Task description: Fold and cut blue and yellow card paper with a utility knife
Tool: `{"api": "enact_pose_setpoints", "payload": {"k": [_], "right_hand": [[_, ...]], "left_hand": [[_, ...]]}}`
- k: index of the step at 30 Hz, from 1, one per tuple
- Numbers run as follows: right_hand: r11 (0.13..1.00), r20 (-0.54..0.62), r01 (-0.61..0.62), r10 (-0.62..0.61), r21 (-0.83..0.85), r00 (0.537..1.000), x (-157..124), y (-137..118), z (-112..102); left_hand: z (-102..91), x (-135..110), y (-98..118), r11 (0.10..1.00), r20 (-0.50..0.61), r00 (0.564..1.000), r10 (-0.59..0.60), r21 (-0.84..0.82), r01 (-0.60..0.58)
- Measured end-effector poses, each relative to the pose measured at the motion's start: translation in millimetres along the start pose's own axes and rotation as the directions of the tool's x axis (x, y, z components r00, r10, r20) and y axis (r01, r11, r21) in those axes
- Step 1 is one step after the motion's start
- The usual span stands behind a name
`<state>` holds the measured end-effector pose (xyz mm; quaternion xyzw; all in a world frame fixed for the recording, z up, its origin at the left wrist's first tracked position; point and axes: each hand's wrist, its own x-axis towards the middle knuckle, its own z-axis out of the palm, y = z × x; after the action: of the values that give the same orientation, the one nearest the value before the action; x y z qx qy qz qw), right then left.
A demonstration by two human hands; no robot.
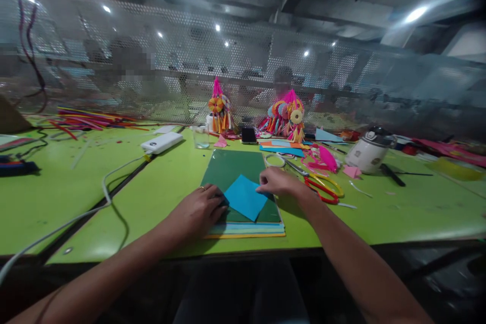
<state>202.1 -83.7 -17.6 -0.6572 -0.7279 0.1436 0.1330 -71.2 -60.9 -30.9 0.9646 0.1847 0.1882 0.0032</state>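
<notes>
A small blue paper square (245,196) lies tilted on a dark green sheet (231,169) that tops a stack of coloured paper sheets (246,230). My left hand (199,211) rests at the square's left corner, fingers curled down onto the paper. My right hand (279,183) presses its fingertips on the square's right corner. Both hands lie on the paper; neither lifts it.
Red and yellow scissors (322,186) lie just right of my right hand. Behind stand two colourful paper ornaments (219,106) (285,116), a phone (248,134), a plastic cup (201,137), a white power bank (161,142) with cable, a white pot (369,152). Mesh screen behind the green table (76,182).
</notes>
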Motion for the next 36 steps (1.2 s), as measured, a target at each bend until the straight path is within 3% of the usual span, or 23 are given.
{"api": "enact_pose_setpoints", "payload": {"k": [4,7,10,12,16,19,24,30,36], "right_hand": [[0.993,-0.012,0.053,-0.052,0.103,0.999,3.4,1.6,1.5],[0.982,-0.066,0.079,-0.069,0.174,0.995,4.2,2.9,-1.6],[0.965,-0.107,0.112,-0.088,0.238,0.990,2.7,3.0,-5.3],[0.956,-0.108,0.138,-0.114,0.260,0.988,1.3,2.8,-5.9],[0.966,-0.037,0.137,-0.132,0.219,0.991,0.0,3.3,-3.2],[0.976,0.002,0.121,-0.124,0.181,0.992,-1.0,4.1,-3.2],[0.996,-0.003,0.091,-0.091,-0.024,0.996,-5.0,6.1,-11.6],[0.991,0.133,0.076,-0.061,-0.114,0.989,-14.0,0.7,-19.4],[0.995,0.019,0.002,0.000,-0.098,1.000,-41.1,-4.9,-5.6]], "left_hand": [[-2.4,8.4,-8.3,0.996,0.025,0.998,-0.057,-0.070,0.059],[-2.3,30.2,-24.8,0.974,0.059,0.981,-0.185,-0.120,0.191],[2.4,60.3,-42.0,0.898,0.130,0.913,-0.386,-0.173,0.404],[8.0,76.8,-48.6,0.861,0.215,0.893,-0.396,-0.249,0.443],[19.3,87.2,-47.3,0.906,0.249,0.909,-0.334,-0.182,0.382],[23.4,81.3,-41.3,0.935,0.223,0.935,-0.277,-0.159,0.316],[24.0,72.7,-33.7,0.959,0.191,0.949,-0.250,-0.088,0.270],[22.7,67.7,-22.5,0.978,0.167,0.966,-0.198,-0.037,0.206],[23.5,65.3,-17.9,0.986,0.137,0.978,-0.157,-0.035,0.163]]}}
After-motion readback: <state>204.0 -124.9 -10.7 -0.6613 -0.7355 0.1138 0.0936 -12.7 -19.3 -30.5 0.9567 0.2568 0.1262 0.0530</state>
